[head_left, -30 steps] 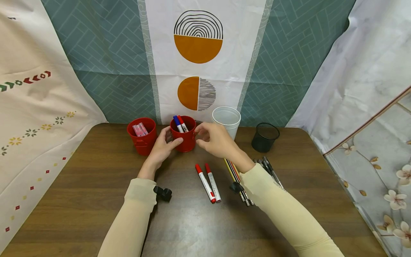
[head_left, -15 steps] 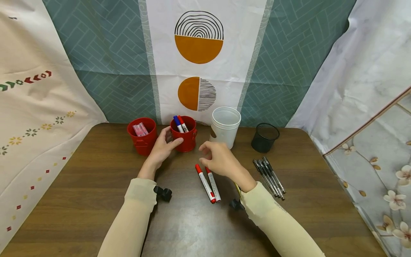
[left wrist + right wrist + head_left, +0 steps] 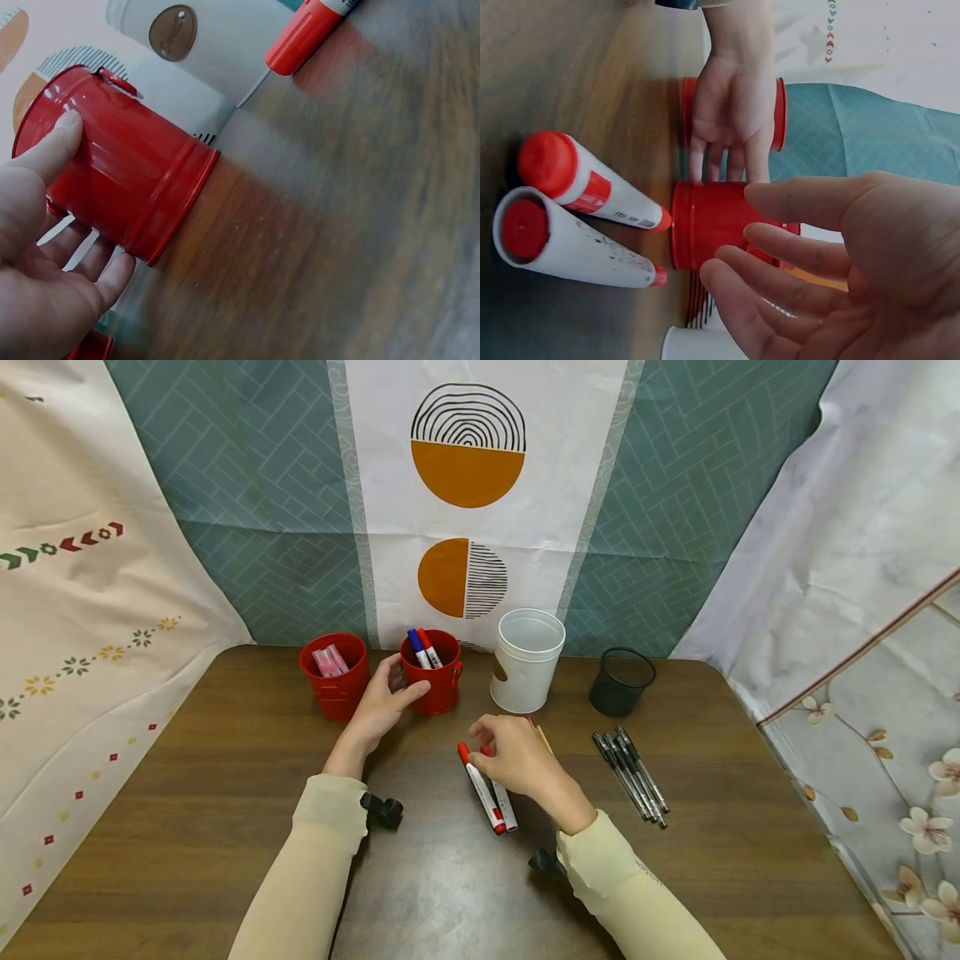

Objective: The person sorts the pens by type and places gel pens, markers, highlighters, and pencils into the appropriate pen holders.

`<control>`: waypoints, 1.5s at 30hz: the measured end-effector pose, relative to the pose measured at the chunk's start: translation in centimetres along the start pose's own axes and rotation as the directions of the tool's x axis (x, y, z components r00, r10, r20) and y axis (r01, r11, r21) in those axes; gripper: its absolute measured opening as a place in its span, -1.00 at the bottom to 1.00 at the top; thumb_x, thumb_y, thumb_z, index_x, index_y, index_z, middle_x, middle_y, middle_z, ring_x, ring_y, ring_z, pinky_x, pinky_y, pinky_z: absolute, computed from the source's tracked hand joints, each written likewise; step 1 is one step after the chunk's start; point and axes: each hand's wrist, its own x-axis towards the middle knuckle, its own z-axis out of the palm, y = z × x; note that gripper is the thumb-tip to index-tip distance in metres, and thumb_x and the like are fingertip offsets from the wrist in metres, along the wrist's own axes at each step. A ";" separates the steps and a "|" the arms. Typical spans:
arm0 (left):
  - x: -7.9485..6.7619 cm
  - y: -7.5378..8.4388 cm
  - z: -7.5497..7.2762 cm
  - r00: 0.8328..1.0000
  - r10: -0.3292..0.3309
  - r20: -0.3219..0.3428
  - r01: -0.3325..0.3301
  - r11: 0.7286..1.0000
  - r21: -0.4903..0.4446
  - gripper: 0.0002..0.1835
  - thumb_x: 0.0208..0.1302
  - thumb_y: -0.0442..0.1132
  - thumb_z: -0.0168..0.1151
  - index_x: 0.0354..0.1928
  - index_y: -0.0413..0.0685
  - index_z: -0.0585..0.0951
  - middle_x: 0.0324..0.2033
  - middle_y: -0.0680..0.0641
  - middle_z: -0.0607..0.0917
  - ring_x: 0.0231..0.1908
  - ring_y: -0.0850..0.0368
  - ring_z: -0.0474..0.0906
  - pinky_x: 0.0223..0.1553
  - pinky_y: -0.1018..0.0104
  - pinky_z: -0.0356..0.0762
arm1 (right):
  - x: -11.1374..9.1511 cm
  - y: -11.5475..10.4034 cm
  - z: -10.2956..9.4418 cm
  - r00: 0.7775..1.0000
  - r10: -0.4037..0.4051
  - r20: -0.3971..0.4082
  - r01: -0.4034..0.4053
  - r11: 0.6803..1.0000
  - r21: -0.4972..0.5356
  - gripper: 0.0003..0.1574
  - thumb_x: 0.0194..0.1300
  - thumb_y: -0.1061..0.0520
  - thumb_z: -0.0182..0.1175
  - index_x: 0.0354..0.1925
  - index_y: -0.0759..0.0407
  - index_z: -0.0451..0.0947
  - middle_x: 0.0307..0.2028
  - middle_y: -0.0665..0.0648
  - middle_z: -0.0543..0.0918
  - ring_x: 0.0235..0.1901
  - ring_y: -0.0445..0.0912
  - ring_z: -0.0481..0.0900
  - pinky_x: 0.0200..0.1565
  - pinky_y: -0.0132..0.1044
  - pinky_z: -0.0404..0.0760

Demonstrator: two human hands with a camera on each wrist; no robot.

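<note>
My left hand holds a small red bucket by its left side, thumb on the front and fingers curled at the side. Inside it stand a blue-capped marker and a red-capped marker. In the left wrist view the thumb presses the bucket's wall. Two red-and-white markers lie side by side on the table. Over their capped ends hovers my right hand, fingers loosely bent around nothing. The right wrist view shows its fingers spread, apart from the markers.
Left of the held bucket stands another red bucket with pink-and-white items inside. A white bucket and a black mesh cup stand at the back right. Several black pens lie before the cup. Pencils are mostly hidden beneath my right arm.
My right hand has left the held bucket's right handle and come back toward me, over the two loose markers. The left hand stays on the bucket.
</note>
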 end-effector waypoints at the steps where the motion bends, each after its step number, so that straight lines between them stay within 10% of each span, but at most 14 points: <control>1: 0.0 0.0 0.0 1.000 -0.001 0.001 0.001 1.000 -0.001 -0.05 0.48 -0.03 0.38 0.69 -0.04 0.05 0.63 -0.17 0.20 0.62 -0.16 0.11 0.60 -0.07 0.14 | 0.0 0.1 0.1 1.000 0.004 -0.001 -0.004 1.000 -0.005 -0.68 0.31 0.24 0.44 0.02 0.28 0.71 -0.19 0.20 0.79 -0.21 0.04 0.74 -0.19 -0.17 0.72; 24: 0.0 -0.3 -0.2 1.000 -0.011 0.009 0.011 1.000 -0.003 -0.05 0.49 -0.03 0.36 0.70 0.00 0.02 0.64 -0.16 0.16 0.63 -0.17 0.07 0.61 -0.09 0.12 | -0.4 0.3 1.4 0.999 0.035 0.041 -0.025 0.974 -0.226 -0.87 0.26 0.21 0.47 -0.22 0.22 0.74 -0.50 0.03 0.49 -0.38 -0.05 0.47 -0.37 -0.19 0.45; 35: -1.4 2.9 0.1 0.999 -0.046 0.028 0.047 0.999 -0.006 -0.05 0.50 -0.16 0.35 0.69 -0.16 -0.02 0.65 -0.28 0.12 0.63 -0.25 0.04 0.60 -0.13 0.11 | -0.8 0.4 2.7 0.999 -0.012 0.033 0.022 0.948 -0.317 -0.76 0.21 0.18 0.52 -0.51 0.07 0.64 -0.51 -0.01 0.49 -0.45 -0.12 0.43 -0.45 -0.25 0.43; 45: 0.3 -0.2 -0.1 1.000 -0.023 0.006 0.023 1.000 0.016 -0.04 0.50 -0.06 0.35 0.71 -0.03 -0.01 0.65 -0.20 0.15 0.64 -0.19 0.06 0.61 -0.09 0.11 | -0.9 -0.2 3.6 0.996 0.020 0.086 0.010 0.942 -0.335 -0.82 0.18 0.11 0.57 -0.42 0.05 0.72 -0.52 -0.04 0.61 -0.53 -0.15 0.47 -0.49 -0.26 0.51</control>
